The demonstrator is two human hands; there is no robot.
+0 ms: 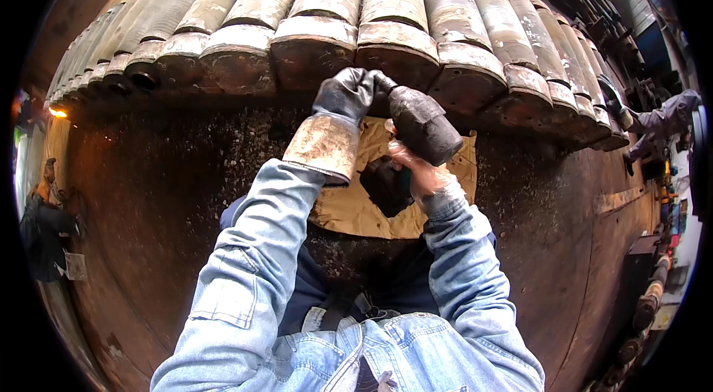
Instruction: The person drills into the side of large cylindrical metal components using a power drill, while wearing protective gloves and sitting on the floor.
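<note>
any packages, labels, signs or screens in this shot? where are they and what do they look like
No labels, signs or screens can be made out.
Brown paper sheet: flat on the rusty metal surface under both hands, crumpled, tan, possibly wrapping.
Thin clear plastic: around the right hand, see-through, beside a dark block.

Rough, rust-streaked metal cylinders (334,13) — matt; a black leather glove (345,93), worn; creased brown paper (356,206) — dull; faded denim sleeves (252,258).
</note>
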